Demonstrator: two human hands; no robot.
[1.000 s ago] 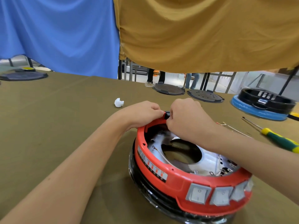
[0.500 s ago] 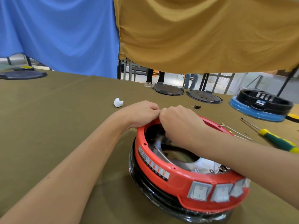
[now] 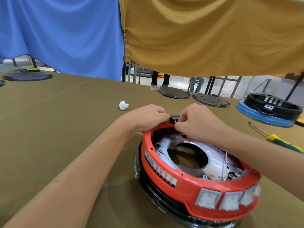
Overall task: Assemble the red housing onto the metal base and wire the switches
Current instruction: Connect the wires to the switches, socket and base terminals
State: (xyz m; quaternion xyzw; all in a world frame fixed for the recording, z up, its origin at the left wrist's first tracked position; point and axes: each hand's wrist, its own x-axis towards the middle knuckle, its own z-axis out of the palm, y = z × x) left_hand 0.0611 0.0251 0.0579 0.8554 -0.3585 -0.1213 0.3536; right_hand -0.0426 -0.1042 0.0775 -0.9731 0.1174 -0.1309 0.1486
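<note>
Black connector (image 3: pixel 174 118) apparently between left hand (image 3: pixel 146 118) and right hand (image 3: pixel 196 122) fingertips

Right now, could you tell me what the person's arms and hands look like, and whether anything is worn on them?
Both forearms are bare as far as the frame shows: no sleeves in view. The left hand and right hand wear no gloves, and I see no watch, bracelet or ring.

Two hands (image 3: pixel 148 118) (image 3: pixel 195 122) meet at one red housing (image 3: pixel 164 171), which carries a row of four switches (image 3: pixel 208 198). The desk (image 3: pixel 57 129) also bears three flat black lids (image 3: pixel 173 92), one blue-based unit (image 3: pixel 269 111), one screwdriver (image 3: pixel 279 141) and one white scrap (image 3: pixel 123 105).
</note>
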